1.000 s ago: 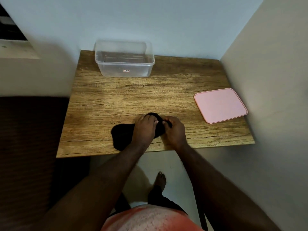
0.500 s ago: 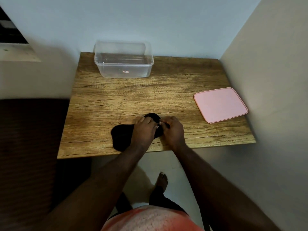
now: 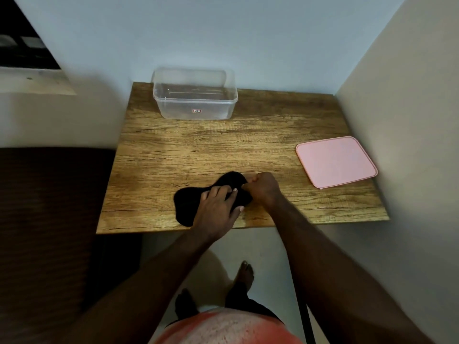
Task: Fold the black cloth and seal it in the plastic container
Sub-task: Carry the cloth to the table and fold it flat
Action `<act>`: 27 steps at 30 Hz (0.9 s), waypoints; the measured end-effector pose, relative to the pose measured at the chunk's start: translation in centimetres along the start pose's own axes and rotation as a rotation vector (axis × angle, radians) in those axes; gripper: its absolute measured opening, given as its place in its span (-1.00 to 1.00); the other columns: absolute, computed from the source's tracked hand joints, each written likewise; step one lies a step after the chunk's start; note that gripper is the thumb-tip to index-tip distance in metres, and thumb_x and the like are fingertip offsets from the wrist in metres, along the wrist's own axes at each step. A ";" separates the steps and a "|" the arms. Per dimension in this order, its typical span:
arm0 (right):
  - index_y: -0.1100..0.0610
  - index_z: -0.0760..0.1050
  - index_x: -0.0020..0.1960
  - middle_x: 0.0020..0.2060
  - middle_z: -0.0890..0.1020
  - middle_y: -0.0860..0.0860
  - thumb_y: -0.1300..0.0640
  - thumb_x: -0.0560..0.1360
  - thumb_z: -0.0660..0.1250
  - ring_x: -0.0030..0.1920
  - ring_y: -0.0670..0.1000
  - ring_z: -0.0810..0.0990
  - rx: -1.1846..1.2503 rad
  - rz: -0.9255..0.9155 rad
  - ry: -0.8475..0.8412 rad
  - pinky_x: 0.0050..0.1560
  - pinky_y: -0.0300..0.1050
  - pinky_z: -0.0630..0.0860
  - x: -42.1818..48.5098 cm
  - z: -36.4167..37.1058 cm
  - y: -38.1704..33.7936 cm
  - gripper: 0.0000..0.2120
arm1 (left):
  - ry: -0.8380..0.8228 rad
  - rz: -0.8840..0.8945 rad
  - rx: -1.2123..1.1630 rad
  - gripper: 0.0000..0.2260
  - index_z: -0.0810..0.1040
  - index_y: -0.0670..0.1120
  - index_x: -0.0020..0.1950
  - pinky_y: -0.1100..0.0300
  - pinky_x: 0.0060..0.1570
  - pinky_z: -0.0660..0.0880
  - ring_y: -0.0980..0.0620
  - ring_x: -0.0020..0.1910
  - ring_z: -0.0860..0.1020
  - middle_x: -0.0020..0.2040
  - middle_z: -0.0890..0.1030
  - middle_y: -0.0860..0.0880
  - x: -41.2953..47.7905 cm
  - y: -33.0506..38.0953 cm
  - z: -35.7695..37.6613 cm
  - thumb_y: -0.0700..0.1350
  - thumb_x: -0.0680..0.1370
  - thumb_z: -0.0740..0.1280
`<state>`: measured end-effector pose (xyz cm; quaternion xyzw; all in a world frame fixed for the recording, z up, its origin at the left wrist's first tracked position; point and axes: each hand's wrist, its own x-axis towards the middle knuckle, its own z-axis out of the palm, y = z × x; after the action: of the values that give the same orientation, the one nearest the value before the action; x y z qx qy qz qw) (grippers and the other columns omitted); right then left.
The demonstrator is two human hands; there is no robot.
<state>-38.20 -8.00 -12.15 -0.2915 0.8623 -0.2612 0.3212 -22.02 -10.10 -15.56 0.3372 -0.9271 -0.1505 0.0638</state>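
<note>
Black cloth [image 3: 188, 207] middle hidden under left hand [image 3: 216, 212].

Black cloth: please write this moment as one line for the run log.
stage: folding | black cloth: on table, near edge | left hand: pressing cloth | right hand: pinching cloth edge | container: open, empty | pink lid: aside

We pressed left hand [image 3: 215, 211] flat on black cloth [image 3: 188, 207] near bench [image 3: 223, 147] front edge; right hand [image 3: 264, 188] pinched cloth's right end. Clear container [image 3: 196, 105] sat open at back, pink lid [image 3: 335, 161] lay apart at right.

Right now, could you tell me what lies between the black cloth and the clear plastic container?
Only bare wooden table in the head view; nothing sits between the black cloth and the clear plastic container.
</note>
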 end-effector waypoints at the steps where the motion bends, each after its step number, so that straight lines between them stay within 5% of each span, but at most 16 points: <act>1: 0.33 0.59 -0.20 -0.31 0.62 0.17 0.19 0.38 0.48 -0.27 0.10 0.60 0.045 0.017 -0.015 -0.24 -0.03 0.52 0.1 0.0 -0.1 -0.82 | -0.008 0.012 -0.013 -0.47 0.30 -0.08 0.49 -0.01 0.27 0.21 -0.07 0.36 0.29 0.38 0.38 -0.06 -0.1 -0.1 -0.2 0.19 0.62 0.07; 5: 0.26 0.55 -0.18 -0.25 0.65 0.19 0.20 0.35 0.49 -0.19 0.14 0.65 0.157 0.005 0.002 -0.19 0.07 0.60 -0.5 -0.2 -0.4 -0.84 | 0.015 0.002 -0.190 -0.54 0.40 -0.10 0.43 0.00 0.22 0.27 -0.08 0.31 0.36 0.30 0.46 -0.08 -0.1 -0.3 -1.2 0.12 0.61 0.16; 10: 0.16 0.46 -0.08 -0.21 0.57 0.04 0.30 0.40 0.47 -0.18 -0.02 0.56 0.271 -0.155 0.062 -0.17 -0.09 0.52 -2.5 -0.1 -1.5 -0.79 | 0.349 -0.340 -0.636 -0.80 0.65 -0.16 0.09 0.21 -0.01 0.43 0.02 0.00 0.58 -0.01 0.67 -0.06 -0.6 -1.0 -3.7 -0.12 0.59 0.29; 13: 0.17 0.40 0.01 -0.20 0.52 0.00 0.30 0.40 0.48 -0.20 -0.08 0.50 0.284 -0.256 0.091 -0.21 -0.22 0.46 -3.8 0.6 -2.6 -0.70 | 0.243 -0.523 -0.936 -0.81 0.66 -0.15 -0.04 0.24 -0.14 0.47 0.09 -0.20 0.62 -0.14 0.69 -0.04 -0.4 -1.2 -5.5 -0.10 0.60 0.29; 18: 0.10 0.35 0.04 -0.19 0.55 -0.03 0.29 0.39 0.51 -0.21 -0.12 0.54 0.306 -0.393 0.039 -0.20 -0.26 0.49 -6.4 2.6 -4.3 -0.61 | 0.172 -0.699 -1.460 -0.75 0.64 -0.20 0.00 0.18 -0.20 0.59 0.01 -0.18 0.67 -0.16 0.70 -0.10 -0.7 -1.9 -7.8 -0.01 0.56 0.35; 24: 0.14 0.35 0.08 0.03 0.62 0.16 0.43 0.47 0.37 -0.05 -0.01 0.61 0.452 -0.492 -0.205 0.00 -0.16 0.55 -9.2 4.1 -4.8 -0.68 | 0.168 -0.755 -1.571 -0.85 0.59 -0.24 0.03 0.20 -0.23 0.59 -0.02 -0.12 0.65 -0.05 0.67 -0.15 -2.8 -4.1 -8.0 -0.20 0.51 0.42; 27: 0.11 0.40 0.00 0.00 0.65 0.14 0.50 0.50 0.26 -0.06 -0.01 0.65 0.546 -0.426 -0.165 0.01 -0.19 0.57 -8.9 4.2 -4.3 -0.70 | 0.206 -0.816 -1.526 -0.89 0.57 -0.20 0.05 0.20 -0.23 0.59 -0.03 -0.10 0.62 -0.03 0.63 -0.16 -4.1 -5.2 -7.3 -0.25 0.53 0.38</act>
<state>-28.29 -6.14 -8.58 -0.3883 0.6516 -0.5188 0.3943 -14.13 -12.93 -10.39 0.5203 -0.3693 -0.7104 0.2971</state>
